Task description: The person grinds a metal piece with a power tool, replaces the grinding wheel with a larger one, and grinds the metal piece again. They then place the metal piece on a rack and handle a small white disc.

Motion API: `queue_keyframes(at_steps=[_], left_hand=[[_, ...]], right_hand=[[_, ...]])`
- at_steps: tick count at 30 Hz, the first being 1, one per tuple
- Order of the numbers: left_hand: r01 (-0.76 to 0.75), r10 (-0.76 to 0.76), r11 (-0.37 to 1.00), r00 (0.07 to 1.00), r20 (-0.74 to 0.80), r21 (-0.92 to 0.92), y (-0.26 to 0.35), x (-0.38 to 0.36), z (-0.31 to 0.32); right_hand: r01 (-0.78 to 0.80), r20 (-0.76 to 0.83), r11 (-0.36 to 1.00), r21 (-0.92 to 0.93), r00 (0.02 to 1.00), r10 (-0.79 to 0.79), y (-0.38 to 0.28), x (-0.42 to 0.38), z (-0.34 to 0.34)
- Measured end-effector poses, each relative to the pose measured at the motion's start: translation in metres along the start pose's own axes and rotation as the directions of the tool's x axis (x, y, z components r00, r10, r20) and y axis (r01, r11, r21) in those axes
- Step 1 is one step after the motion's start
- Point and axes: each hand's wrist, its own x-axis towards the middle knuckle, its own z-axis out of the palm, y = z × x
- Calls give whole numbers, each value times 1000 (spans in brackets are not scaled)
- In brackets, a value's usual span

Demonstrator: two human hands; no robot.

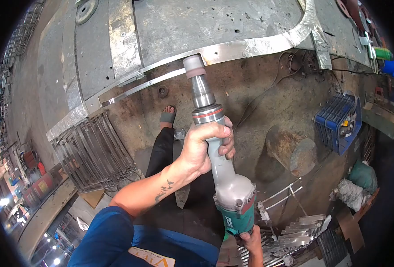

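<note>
My left hand (201,144) is wrapped round the grey neck of a straight grinder (227,171), close behind its steel collar. At the lower right, my right hand (251,242) grips the back end of its green motor body. The tool points away from me. On its tip a cylindrical grinding wheel (194,66), pale with a brownish band, overlaps the inner edge of a curved metal strip (228,51) along the table edge. A thinner flat metal bar (148,83) runs to the left of the wheel, below the table edge.
The dark metal worktable (183,26) has drilled holes and foil-like wrapping along its edge. Left stands a stack of metal racks (97,153). On the floor are a rusty cylinder (294,153), a blue crate (334,118), a cable (268,89) and stacked metal pieces (301,231).
</note>
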Motion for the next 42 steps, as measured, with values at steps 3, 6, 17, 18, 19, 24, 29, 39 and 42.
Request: queue_keyframes(at_steps=[3, 6, 17, 18, 19, 24, 29, 39, 42], left_hand=[[-15, 15, 1000, 1000, 1, -2, 2, 1, -1], [-18, 18, 1000, 1000, 12, -19, 2, 1, -3], [-13, 12, 1000, 998, -55, -13, 9, -13, -16], [2, -3, 1000, 998, -60, -9, 9, -12, -14], [-1, 0, 1000, 998, -59, -11, 7, -10, -13], [-1, 1, 1000, 1000, 0, -10, 1, -2, -5], [1, 0, 1000, 1000, 24, -20, 0, -1, -2], [6, -5, 999, 1000, 20, -34, 1, -4, 6], [11, -10, 999, 1000, 17, -35, 1, -4, 6]], right_hand=[[-73, 137, 996, 52, 988, 65, 16, 9, -8], [-37, 121, 999, 9, 992, 36, 23, 12, -9], [-58, 218, 998, -12, 974, 59, 32, 13, -2], [-50, 218, 999, 2, 975, 48, 31, 13, -1], [-48, 219, 999, -1, 975, 47, 29, 12, 0], [-30, 137, 999, 26, 990, 26, 25, 9, -4], [-9, 94, 998, 63, 996, 3, 24, 3, 2], [82, 17, 996, 34, 996, -83, 11, -7, 2], [58, 27, 997, 44, 998, -59, 14, -6, 2]])
